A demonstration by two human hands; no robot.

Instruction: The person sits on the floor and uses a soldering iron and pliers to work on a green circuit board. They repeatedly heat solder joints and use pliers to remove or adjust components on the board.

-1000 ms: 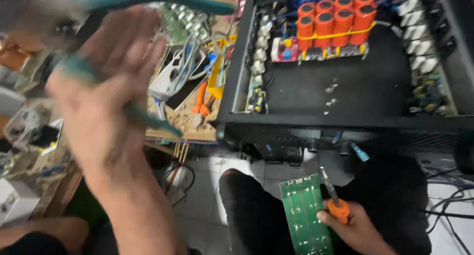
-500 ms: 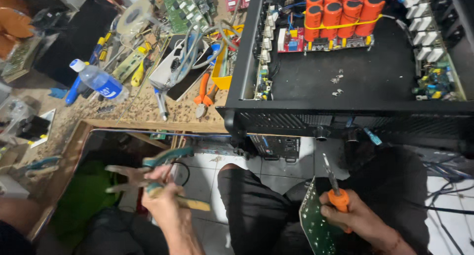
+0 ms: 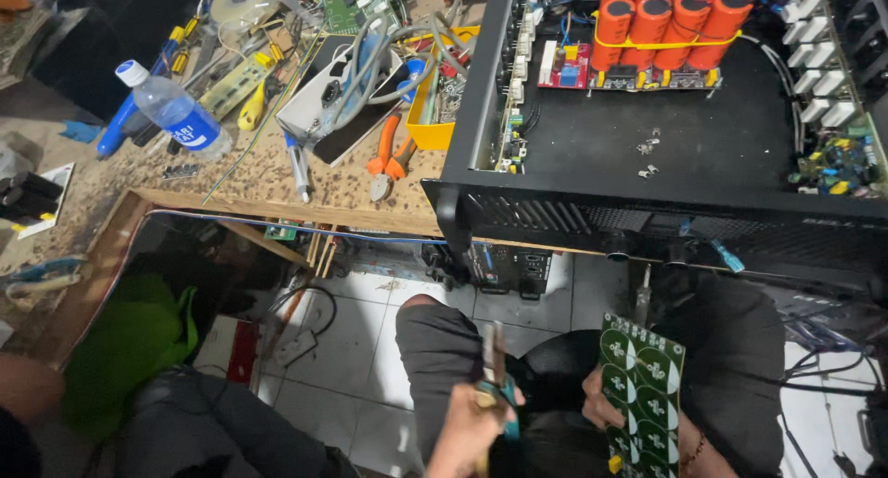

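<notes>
Here, at the bottom middle of the frame, the left hand (image 3: 467,432) has its grip clamped on teal-handled pliers (image 3: 495,390), and the right hand (image 3: 606,413) clasps a green circuit board (image 3: 643,386) over the lap. With the board unsupported, the pliers could slip and scratch it, or it could drop to the tiled floor (image 3: 370,349).

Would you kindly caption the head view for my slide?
Left hand holds teal-handled pliers; right hand holds green circuit board below open black amplifier chassis.

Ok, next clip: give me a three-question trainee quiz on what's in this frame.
1. True or false: the right hand holds a green circuit board.
2. The left hand grips: A) pliers with teal handles B) a bottle C) tape.
3. What stands at the back of the open black chassis?

Key: 1 true; 2 A; 3 a cluster of orange capacitors.
</notes>
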